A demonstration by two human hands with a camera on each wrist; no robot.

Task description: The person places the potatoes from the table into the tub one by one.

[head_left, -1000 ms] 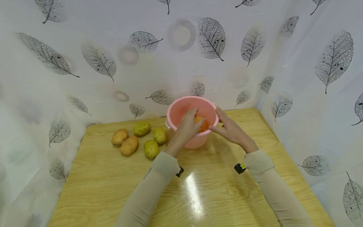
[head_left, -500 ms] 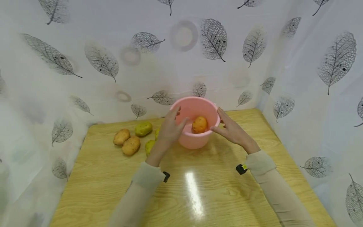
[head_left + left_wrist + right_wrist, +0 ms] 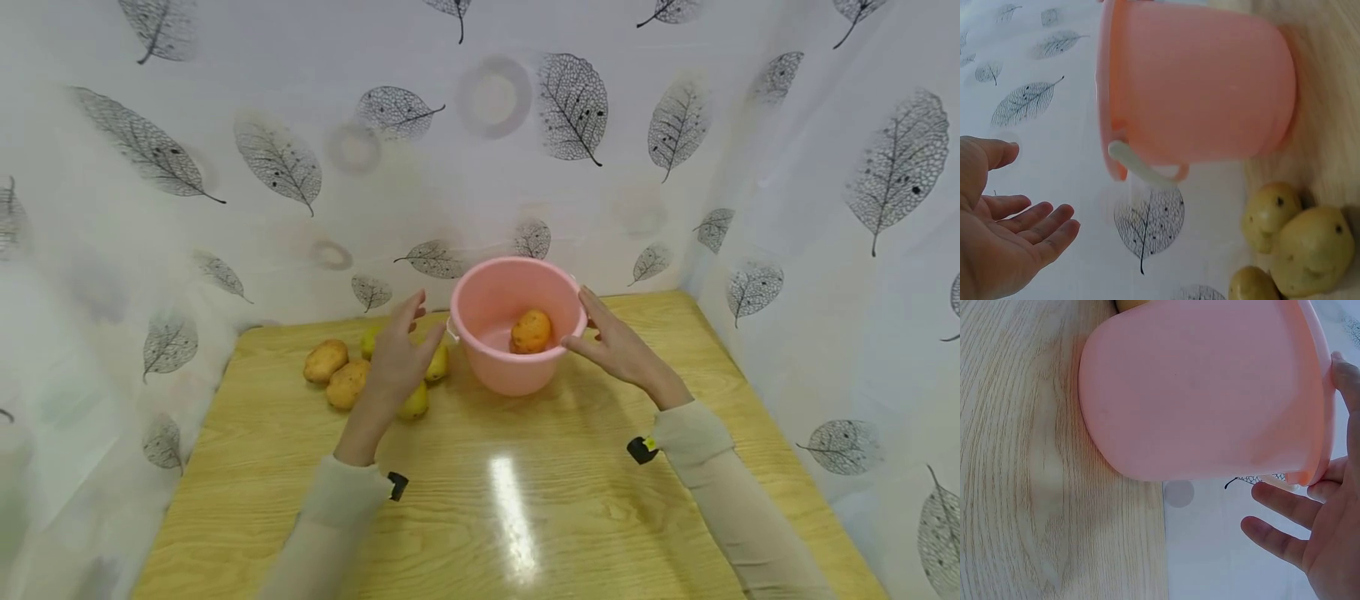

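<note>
Pale wood-grain bench (image 3: 525, 500) walled close by leaf-print curtain (image 3: 225, 125) at back and sides; pink bucket (image 3: 517, 367) with one potato (image 3: 532, 331) near back edge, right hand (image 3: 618, 350) spread against rim, left hand (image 3: 397, 362) spread, holding nothing, over loose potatoes (image 3: 337, 375) toward back-left corner; front half bare.

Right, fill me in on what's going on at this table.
A person is working with potatoes and a pink bucket on a wooden table. One potato lies inside the bucket. The right hand rests with straight fingers against the bucket's rim. The left hand is open and holds nothing; it hovers over the loose potatoes lying left of the bucket.
</note>
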